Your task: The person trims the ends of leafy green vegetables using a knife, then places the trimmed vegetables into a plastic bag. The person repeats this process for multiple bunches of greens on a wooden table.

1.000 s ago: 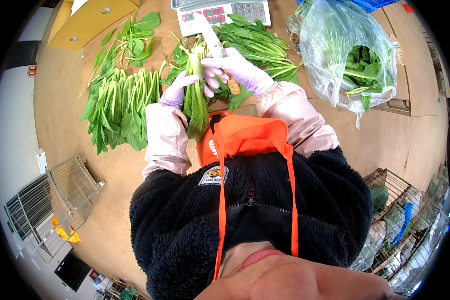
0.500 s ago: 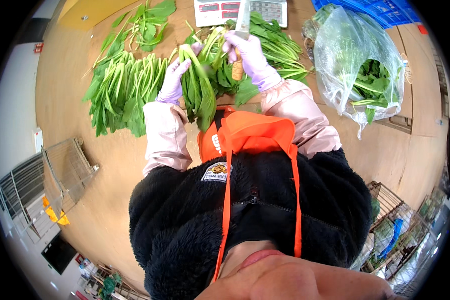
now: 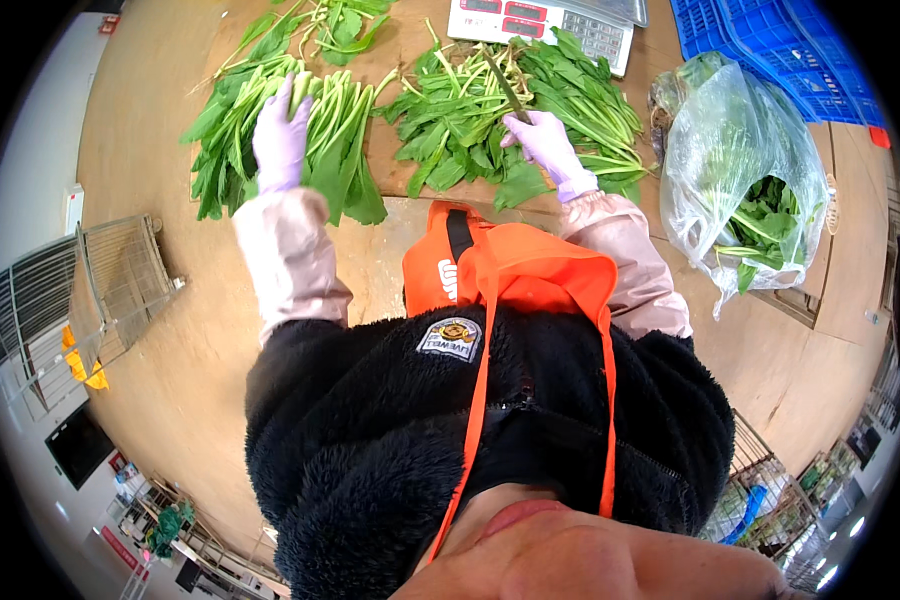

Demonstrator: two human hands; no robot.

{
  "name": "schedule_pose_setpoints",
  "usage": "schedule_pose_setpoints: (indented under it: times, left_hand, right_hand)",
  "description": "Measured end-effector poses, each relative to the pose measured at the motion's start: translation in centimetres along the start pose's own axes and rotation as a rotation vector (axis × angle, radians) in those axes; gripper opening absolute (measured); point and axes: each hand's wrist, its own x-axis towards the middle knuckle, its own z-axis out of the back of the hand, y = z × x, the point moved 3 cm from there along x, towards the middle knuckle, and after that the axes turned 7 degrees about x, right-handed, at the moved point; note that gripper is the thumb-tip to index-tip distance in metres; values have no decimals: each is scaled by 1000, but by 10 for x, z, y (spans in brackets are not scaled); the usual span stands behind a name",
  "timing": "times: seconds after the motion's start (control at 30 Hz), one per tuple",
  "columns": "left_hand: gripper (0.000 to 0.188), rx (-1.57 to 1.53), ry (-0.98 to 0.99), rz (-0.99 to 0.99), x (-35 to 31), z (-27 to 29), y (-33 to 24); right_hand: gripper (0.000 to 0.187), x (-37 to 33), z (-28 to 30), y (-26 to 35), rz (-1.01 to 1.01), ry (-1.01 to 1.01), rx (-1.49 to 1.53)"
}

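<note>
My left hand (image 3: 282,142), in a thin lilac glove, lies on a left-hand row of leafy greens (image 3: 340,130). Its fingers are stretched out and the thumb stands apart, so it is open. A knife (image 3: 508,86) is in my gloved right hand (image 3: 548,150), which is closed around it. The dark narrow blade slants up and to the left over a middle pile of leafy greens (image 3: 450,150). My right hand hides the knife's handle. More greens with long pale stems (image 3: 590,110) lie just right of the blade.
A white weighing scale (image 3: 545,28) stands at the far side of the wooden table (image 3: 395,245). To the right are a clear plastic bag (image 3: 700,190) with greens inside and a blue crate (image 3: 760,50). Loose greens (image 3: 345,25) lie at the far left.
My left hand has moved left and let go of the bunch of greens it held, and now rests on the left row. The knife has tipped from upright toward the left, still in my right hand.
</note>
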Motion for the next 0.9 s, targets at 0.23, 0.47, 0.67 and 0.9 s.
schedule_pose_setpoints:
  times: [0.23,0.47,0.67,0.9]
  left_hand:
    - [96,596,35,165,-49,-63,1]
    - [64,683,-51,174,-66,-98,26]
    - [52,681,-367,165,-53,-100,44]
    - [79,515,122,284,-48,-93,43]
  right_hand:
    - [31,-41,57,-29,161,-283,-63]
    - [37,-60,124,-95,12,-670,-243]
    - [55,-45,131,-116,-150,-731,-548]
    - [55,-32,125,-124,-159,-788,-484]
